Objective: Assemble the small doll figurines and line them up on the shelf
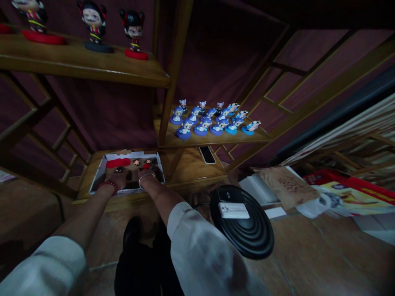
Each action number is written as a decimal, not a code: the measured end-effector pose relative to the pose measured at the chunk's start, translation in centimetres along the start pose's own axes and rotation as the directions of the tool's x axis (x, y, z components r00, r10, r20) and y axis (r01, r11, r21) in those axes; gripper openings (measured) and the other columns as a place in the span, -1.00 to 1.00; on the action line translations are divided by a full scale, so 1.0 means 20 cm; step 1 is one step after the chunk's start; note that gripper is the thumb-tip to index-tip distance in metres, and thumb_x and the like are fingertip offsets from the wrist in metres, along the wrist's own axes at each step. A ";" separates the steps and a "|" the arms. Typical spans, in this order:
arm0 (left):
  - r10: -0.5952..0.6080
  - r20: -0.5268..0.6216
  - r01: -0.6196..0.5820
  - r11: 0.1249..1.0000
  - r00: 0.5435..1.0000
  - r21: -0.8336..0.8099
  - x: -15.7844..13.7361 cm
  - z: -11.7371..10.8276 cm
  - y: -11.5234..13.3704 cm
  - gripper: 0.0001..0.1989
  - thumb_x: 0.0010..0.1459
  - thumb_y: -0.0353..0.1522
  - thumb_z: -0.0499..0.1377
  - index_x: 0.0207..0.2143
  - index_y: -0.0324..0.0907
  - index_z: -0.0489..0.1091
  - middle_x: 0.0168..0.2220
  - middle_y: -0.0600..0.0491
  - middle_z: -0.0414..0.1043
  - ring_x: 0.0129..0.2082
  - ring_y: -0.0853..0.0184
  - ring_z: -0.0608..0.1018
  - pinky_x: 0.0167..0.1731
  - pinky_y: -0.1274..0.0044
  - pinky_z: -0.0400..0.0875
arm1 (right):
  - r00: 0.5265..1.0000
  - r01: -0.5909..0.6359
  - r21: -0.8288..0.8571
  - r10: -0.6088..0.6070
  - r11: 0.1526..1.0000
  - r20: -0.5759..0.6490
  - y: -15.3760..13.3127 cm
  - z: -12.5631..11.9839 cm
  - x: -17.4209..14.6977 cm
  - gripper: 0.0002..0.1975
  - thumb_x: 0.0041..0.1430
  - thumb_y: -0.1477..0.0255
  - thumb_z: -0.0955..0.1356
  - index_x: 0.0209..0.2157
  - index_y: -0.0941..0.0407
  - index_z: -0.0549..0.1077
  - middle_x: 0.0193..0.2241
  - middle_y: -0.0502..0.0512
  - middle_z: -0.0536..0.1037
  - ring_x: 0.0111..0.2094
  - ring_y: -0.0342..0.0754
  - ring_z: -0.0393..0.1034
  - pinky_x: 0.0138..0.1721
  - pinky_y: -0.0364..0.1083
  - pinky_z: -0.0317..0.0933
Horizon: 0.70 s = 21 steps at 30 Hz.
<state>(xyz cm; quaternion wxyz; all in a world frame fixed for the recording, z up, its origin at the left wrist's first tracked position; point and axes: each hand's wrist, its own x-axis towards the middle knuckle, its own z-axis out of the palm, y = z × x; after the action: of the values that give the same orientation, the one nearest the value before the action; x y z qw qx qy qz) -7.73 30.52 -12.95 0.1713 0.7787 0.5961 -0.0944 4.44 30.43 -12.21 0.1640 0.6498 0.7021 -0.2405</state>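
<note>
Reaching into a shallow white box on the lowest shelf, both our hands down inside it. Our left hand, wrist ringed by a red bead bracelet, sits beside a dark figure piece; fingers too dim, we cannot tell whether it grips. Our right hand, bangle at the wrist, is by a single red disc; its grasp we cannot read either. Further back we see overlapping red discs, left, and small figures, right. Phone lies right of the box. Above it, we note rows of figurines.
</note>
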 end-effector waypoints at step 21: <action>-0.285 -0.155 0.265 0.955 0.946 -0.135 0.14 0.10 -0.14 -0.38 0.06 -0.17 -0.02 0.17 -0.13 -0.04 0.15 -0.25 -0.09 -0.04 0.07 0.40 -0.06 0.37 0.25 | 1.000 0.012 -0.053 -0.013 0.999 -0.012 0.01 0.02 0.07 -0.44 0.08 0.55 0.24 0.15 0.18 0.08 0.06 0.37 0.27 0.05 0.26 0.19 -0.17 0.15 0.28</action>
<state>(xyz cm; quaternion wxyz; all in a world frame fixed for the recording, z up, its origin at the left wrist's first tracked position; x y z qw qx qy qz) -9.63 32.92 -16.17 0.1476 0.6823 0.7159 -0.0159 4.39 31.31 -13.35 0.1753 0.6423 0.7134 -0.2187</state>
